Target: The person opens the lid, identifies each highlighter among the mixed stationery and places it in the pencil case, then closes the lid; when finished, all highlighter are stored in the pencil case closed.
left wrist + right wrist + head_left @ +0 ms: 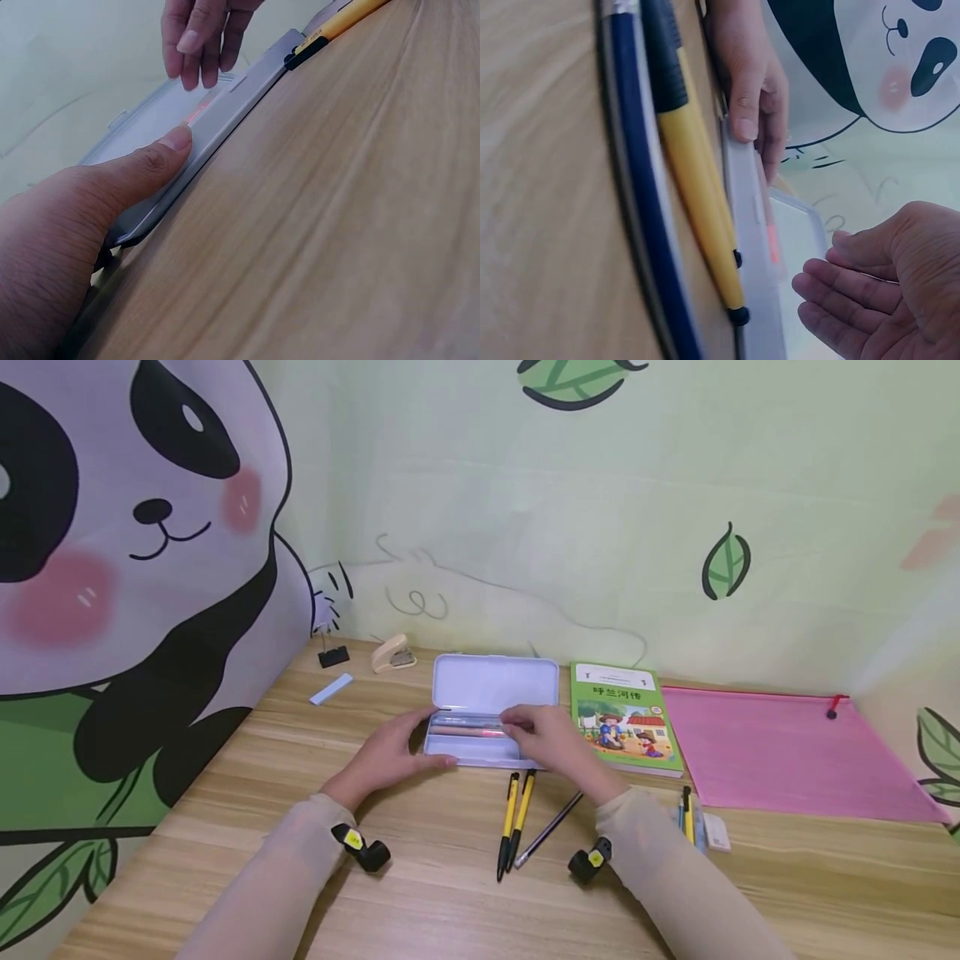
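A pale lilac pencil case lies open on the wooden desk with its lid raised. A pink pen lies inside. My left hand grips the case's left end, its thumb pressed on the front wall. My right hand hovers over the right half of the case, its fingers relaxed and holding nothing; its palm is empty. Two yellow pens and a dark pencil lie just in front of the case.
A green picture book lies right of the case, with a pink zip folder beyond it. More pens and a white eraser lie by my right sleeve. A stapler, binder clip and blue strip sit back left by the panda wall.
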`<state>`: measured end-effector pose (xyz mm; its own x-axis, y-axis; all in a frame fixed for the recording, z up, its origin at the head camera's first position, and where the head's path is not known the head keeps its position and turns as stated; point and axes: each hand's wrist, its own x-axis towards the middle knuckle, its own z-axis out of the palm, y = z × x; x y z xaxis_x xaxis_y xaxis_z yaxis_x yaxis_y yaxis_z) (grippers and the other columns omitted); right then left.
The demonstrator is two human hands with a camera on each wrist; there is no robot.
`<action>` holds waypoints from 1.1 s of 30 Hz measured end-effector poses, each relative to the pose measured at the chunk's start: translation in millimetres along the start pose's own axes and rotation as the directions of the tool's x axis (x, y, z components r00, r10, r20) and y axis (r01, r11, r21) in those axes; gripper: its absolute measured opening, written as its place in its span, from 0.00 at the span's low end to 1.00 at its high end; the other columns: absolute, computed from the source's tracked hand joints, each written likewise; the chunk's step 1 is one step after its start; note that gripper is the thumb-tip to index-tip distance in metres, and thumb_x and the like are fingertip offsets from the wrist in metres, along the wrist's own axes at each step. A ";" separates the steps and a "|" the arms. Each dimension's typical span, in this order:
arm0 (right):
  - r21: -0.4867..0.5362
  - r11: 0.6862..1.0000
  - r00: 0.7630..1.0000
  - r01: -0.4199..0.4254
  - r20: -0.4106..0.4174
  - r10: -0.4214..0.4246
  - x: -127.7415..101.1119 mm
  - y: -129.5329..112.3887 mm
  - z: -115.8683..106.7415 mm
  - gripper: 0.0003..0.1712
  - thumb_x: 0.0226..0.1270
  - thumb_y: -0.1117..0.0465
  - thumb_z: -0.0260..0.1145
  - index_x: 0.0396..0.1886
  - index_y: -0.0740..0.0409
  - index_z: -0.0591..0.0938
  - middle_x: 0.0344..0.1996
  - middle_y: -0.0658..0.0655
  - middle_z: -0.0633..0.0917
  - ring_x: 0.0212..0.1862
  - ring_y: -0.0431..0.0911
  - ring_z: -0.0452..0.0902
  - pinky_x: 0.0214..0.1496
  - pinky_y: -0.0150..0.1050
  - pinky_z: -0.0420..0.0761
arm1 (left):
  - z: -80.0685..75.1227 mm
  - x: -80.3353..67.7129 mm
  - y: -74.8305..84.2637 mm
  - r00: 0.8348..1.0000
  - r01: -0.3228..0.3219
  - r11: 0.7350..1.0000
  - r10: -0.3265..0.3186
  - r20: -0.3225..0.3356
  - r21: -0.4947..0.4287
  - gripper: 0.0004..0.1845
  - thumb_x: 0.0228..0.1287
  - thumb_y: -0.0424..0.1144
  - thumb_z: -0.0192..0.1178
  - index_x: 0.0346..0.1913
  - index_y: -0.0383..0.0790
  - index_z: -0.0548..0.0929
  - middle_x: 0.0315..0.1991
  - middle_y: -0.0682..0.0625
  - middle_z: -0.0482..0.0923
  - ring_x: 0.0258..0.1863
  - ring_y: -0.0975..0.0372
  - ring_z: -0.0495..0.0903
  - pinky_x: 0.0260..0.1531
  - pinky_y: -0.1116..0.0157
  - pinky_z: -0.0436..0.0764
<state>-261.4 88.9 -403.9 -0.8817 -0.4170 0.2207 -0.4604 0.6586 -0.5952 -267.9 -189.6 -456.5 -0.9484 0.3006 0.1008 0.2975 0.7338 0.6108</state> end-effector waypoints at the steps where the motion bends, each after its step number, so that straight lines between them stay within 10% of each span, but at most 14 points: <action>1: 0.006 1.000 1.000 0.002 0.002 -0.002 -0.4 -1.0 -1.3 0.14 0.73 0.60 0.65 0.53 0.60 0.86 0.46 0.56 0.89 0.48 0.48 0.85 0.51 0.42 0.85 | 0.2 0.1 0.1 1.000 0.000 1.000 0.000 0.001 0.000 0.58 0.46 0.76 0.67 0.77 0.50 0.63 0.75 0.48 0.64 0.75 0.52 0.60 0.73 0.47 0.59; 19: 0.012 0.993 0.992 0.115 0.043 -0.116 -31.0 -12.3 -38.6 0.19 0.73 0.57 0.66 0.59 0.57 0.84 0.54 0.54 0.86 0.54 0.49 0.84 0.53 0.49 0.85 | 5.0 -0.7 0.1 1.000 0.009 1.000 -0.009 -0.003 0.006 0.59 0.46 0.76 0.67 0.78 0.51 0.62 0.76 0.48 0.62 0.75 0.51 0.59 0.73 0.47 0.59; 33: -0.005 0.990 0.985 0.139 0.107 -0.138 -106.2 47.8 -92.6 0.22 0.70 0.59 0.69 0.62 0.52 0.83 0.55 0.51 0.86 0.54 0.48 0.83 0.51 0.49 0.84 | 1.7 -0.7 -0.4 1.000 -0.004 1.000 0.004 -0.011 0.007 0.57 0.47 0.75 0.67 0.78 0.52 0.62 0.75 0.49 0.63 0.75 0.51 0.59 0.73 0.47 0.59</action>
<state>-199.2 222.6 -384.3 -0.7938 -0.5683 0.2166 -0.5791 0.5974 -0.5548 -267.1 -189.1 -458.2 -0.9485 0.2965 0.1119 0.3018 0.7372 0.6045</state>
